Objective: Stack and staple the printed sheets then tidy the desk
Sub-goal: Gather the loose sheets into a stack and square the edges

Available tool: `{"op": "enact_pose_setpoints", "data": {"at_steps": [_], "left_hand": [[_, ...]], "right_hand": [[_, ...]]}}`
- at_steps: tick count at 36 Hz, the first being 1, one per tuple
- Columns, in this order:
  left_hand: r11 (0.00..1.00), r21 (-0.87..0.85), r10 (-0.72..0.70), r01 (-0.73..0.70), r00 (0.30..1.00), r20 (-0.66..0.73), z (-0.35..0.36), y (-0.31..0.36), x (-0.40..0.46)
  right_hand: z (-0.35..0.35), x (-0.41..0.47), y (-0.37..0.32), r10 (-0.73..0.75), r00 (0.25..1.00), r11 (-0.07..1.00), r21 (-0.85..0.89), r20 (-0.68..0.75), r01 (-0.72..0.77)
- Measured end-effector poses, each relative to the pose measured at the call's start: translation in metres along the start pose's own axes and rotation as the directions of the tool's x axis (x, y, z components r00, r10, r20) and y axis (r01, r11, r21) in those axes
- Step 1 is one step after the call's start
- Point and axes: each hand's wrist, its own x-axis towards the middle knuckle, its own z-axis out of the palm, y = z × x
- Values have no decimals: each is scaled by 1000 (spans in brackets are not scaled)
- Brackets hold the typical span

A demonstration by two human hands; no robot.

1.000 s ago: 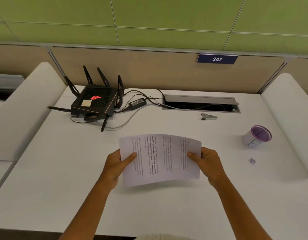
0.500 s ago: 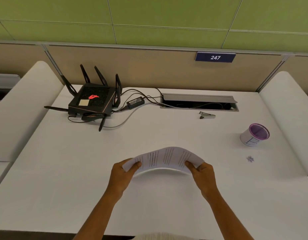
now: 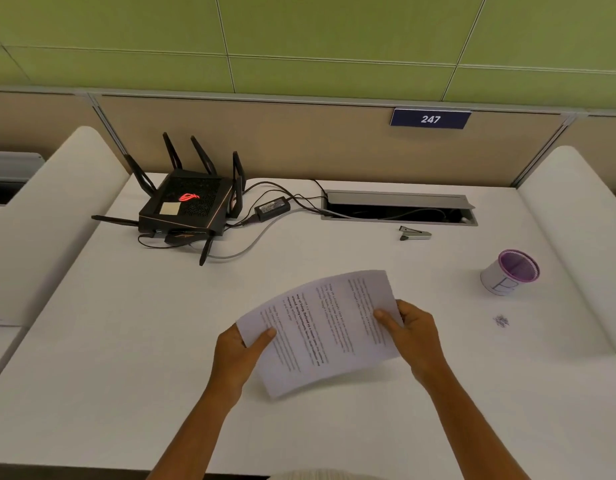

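The printed sheets (image 3: 322, 330) are held above the white desk (image 3: 126, 341), printed face up, turned so the right end points away from me. My left hand (image 3: 235, 355) pinches their left edge with the thumb on top. My right hand (image 3: 412, 332) grips the right edge, thumb on the text. A small grey stapler (image 3: 414, 233) lies on the desk beyond the sheets, just in front of the cable slot, untouched.
A black router (image 3: 187, 206) with antennas, a power brick (image 3: 272, 208) and cables sit at the back left. An open cable slot (image 3: 398, 211) runs along the back. A purple-rimmed cup (image 3: 509, 271) stands right, with a small dark speck (image 3: 500, 321) near it. White dividers flank the desk.
The sheets were tipped edge-on and bowed half a second ago; now they lie face up again, rotated anticlockwise. Both hands keep their grip.
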Motion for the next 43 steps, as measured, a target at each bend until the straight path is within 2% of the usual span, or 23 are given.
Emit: {"op": "enact_pose_setpoints", "data": {"at_steps": [8,13,18,24,33,43], "left_hand": [[984,142,102,-103,995,16,-2,-12,5],[956,209,173,-204,972,160,17,6,6],[942,174,229,-286,930,286,40,29,8],[976,83,160,-201,923,349,58,38,8],[981,145,83,-130,953,291,74,32,7],[992,115,18,-47,971,237,87,25,18]], "right_hand": [[-15,24,-39,-50,983,964,-251,174,93],[-12,38,-52,-66,954,868,-455,293,200],[-3,45,-58,-60,925,789,-550,375,275],[4,47,-65,-62,892,749,-570,447,338],[6,54,-65,-31,879,737,-583,476,342],[6,73,-62,1,877,734,-596,480,326]]}}
